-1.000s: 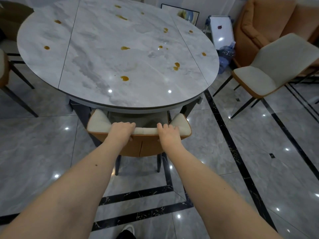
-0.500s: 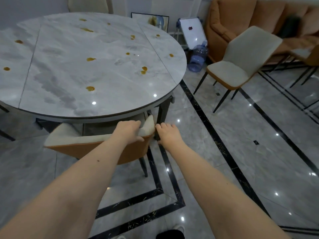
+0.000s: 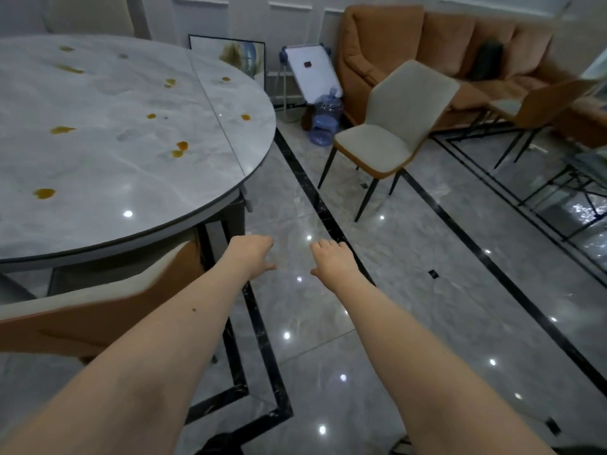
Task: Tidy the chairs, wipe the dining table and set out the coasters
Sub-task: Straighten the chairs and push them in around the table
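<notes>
Now both your hands, left (image 3: 251,256) and right (image 3: 331,261), hang loose, holding nothing; rushing to the stray chair (image 3: 391,126) risks scraping it into the table (image 3: 226,195).

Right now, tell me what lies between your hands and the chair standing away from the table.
In the head view, only bare grey floor crossed by a black inlay stripe lies between the hands and the chair.

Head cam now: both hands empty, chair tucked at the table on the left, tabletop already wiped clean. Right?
Not quite. The head view shows the tabletop not wiped: orange spills dot it. The rest holds: left hand and right hand hold nothing, and the chair sits tucked at the table.
</notes>
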A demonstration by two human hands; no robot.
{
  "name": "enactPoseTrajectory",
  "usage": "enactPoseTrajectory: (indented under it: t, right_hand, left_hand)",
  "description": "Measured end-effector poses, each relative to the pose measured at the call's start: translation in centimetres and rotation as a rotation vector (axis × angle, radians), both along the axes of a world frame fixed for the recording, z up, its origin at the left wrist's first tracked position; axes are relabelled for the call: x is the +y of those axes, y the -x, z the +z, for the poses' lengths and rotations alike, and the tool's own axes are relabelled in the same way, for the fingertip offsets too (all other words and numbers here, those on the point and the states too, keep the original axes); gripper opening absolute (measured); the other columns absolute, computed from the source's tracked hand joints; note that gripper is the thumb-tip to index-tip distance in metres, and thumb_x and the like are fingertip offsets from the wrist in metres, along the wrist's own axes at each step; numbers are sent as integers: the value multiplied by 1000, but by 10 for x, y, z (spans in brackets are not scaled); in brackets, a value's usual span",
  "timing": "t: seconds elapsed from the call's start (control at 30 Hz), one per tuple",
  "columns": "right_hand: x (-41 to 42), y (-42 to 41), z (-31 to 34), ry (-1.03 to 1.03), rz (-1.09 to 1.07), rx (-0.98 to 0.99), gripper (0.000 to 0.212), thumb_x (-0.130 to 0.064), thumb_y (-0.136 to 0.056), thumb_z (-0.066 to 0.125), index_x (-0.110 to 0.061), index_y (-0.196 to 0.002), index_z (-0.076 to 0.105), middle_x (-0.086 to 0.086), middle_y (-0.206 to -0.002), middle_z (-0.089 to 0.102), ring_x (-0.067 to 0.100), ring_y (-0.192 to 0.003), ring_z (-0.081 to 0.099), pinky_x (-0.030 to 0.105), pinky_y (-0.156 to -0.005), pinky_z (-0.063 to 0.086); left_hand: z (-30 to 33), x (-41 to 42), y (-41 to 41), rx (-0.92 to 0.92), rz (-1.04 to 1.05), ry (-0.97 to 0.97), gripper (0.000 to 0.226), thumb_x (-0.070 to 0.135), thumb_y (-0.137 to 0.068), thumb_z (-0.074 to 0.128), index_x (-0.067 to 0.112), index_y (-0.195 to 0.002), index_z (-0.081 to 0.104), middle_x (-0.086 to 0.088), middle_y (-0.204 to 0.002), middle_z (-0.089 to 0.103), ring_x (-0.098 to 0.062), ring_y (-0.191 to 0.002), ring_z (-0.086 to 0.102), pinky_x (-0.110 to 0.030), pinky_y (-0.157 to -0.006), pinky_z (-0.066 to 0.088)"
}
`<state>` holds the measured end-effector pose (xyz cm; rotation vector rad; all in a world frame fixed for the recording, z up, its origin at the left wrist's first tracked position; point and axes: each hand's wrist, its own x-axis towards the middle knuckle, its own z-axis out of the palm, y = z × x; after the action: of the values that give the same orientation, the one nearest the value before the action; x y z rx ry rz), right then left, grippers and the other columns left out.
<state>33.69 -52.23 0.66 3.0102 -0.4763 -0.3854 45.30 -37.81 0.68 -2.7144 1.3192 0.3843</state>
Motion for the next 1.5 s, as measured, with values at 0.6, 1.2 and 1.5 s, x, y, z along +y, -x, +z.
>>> enactPoseTrajectory:
  t: [0.6,1.2,1.5]
  right_hand:
    - [-319,-58,23,-41,-309,-52,54,-33,-92,58,-11,-137,38,9,-137,46,26,-127,44,36,-103,35]
    - [-720,-121,33,-14,-436,-93,52,-35,-93,55,-11,-137,39,8,-137,47,25,-126,45,37,-104,34]
    - [-895,-174,42,-7,-419,-135,47,-35,-91,59,-11,-128,44,8,-131,51,25,-121,48,36,-98,39]
  left_hand:
    - [11,-345,-93,107,-174,89,42,44,-91,55,15,-120,50,-4,-119,59,-23,-107,57,-32,-82,45]
    - [25,-771,-161,135,-244,136,45,45,-91,55,16,-124,49,-6,-122,58,-24,-111,56,-32,-85,43]
    - [32,-944,-204,132,-150,229,42,44,-91,56,15,-121,51,-7,-122,59,-25,-113,55,-32,-87,43]
